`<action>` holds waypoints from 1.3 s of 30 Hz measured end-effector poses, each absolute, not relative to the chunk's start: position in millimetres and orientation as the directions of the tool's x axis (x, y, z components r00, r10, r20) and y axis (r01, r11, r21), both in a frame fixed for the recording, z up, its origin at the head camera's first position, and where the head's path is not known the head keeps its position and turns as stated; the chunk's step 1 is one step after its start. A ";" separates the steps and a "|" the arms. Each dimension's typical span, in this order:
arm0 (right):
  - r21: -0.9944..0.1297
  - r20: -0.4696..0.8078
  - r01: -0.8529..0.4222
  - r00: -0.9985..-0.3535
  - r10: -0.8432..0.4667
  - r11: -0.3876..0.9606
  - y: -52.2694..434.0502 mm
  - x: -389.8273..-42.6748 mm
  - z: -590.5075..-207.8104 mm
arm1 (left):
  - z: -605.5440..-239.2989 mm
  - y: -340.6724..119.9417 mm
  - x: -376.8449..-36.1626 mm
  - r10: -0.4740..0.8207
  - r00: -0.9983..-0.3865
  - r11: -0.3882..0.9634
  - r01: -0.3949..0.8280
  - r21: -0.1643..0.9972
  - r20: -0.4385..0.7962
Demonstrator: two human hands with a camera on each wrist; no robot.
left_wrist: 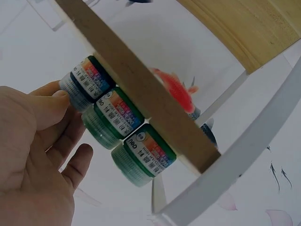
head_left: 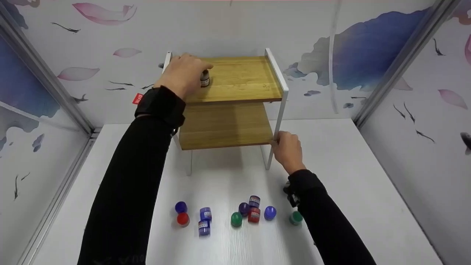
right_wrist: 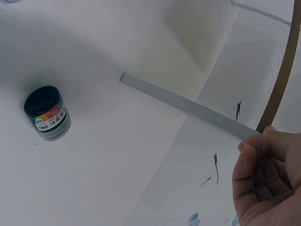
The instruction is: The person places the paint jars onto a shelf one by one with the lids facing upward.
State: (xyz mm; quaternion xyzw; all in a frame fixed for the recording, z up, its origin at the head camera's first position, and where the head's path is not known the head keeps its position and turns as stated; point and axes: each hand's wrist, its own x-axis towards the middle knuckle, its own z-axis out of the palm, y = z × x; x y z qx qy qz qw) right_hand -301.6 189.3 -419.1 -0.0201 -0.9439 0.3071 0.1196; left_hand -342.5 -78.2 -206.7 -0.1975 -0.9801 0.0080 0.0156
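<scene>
A small two-tier rack with wooden shelves [head_left: 239,77] and a white frame [head_left: 276,70] stands on the white table. My left hand [head_left: 186,73] is over the left part of the top shelf. In the left wrist view, its thumb and fingers pinch the clear ribbed end of a dark blue paint jar [left_wrist: 96,77]. This jar stands in a row with two green paint jars [left_wrist: 115,110], coloured ends against the shelf board [left_wrist: 141,99]. My right hand [head_left: 289,151] grips the rack's right front leg at the corner of the lower shelf [head_left: 224,127].
Several paint jars lie or stand on the table in front of the rack, among them a red jar [head_left: 183,219], a green jar [head_left: 236,219] and a blue jar [head_left: 270,212]. A dark green jar [right_wrist: 49,113] stands near my right wrist. Patterned walls [head_left: 220,25] enclose the table.
</scene>
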 end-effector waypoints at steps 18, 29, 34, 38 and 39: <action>-0.569 0.199 -0.023 -0.974 0.111 0.822 201.0 -318.6 -418.3 | -207.6 -70.7 -323.4 0.470 -0.879 0.880 0.474 0.029 0.083; -0.560 0.218 -0.031 -0.969 0.112 0.828 206.7 -324.7 -421.8 | -233.1 -68.1 -310.7 0.584 -0.798 0.780 0.603 0.167 0.151; -0.559 0.219 -0.037 -0.970 0.105 0.828 206.6 -325.1 -422.3 | -248.0 -69.1 -304.3 0.606 -0.778 0.750 0.628 0.208 0.164; -0.558 0.222 -0.040 -0.970 0.103 0.829 206.7 -325.6 -422.3 | -258.7 -70.9 -299.3 0.605 -0.785 0.747 0.617 0.247 0.133; -0.559 0.225 -0.044 -0.969 0.101 0.828 206.7 -325.9 -422.1 | -261.4 -71.5 -298.2 0.604 -0.787 0.747 0.614 0.253 0.126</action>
